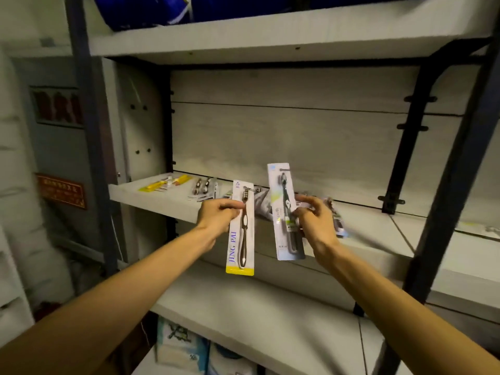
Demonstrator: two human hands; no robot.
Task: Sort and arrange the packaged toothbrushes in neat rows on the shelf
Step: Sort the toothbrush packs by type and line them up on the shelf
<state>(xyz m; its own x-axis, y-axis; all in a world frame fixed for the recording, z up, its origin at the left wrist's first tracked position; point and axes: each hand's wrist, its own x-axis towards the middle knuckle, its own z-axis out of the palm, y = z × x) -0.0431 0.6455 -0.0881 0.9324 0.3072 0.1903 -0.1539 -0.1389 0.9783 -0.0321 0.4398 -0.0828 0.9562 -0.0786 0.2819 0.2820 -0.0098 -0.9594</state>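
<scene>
Shelf [151,197]: yellow pack [162,183] and dark packs [203,188] laid out at left; loose heap [263,205] mid-shelf, unsorted.
JING PAI pack [241,228]: upright, in front of shelf edge; your left hand [216,216] pinches it, thumb and fingers.
Blue-edged pack [286,212]: upright, right hand [315,223] pinches its side.
Est. approx. a third done; both packs plus heap left.

A pale shelf [151,194] crosses the middle of the frame; on it lie yellow packs [162,183] at centre left and dark-brush packs [203,188] just right of them.
</scene>
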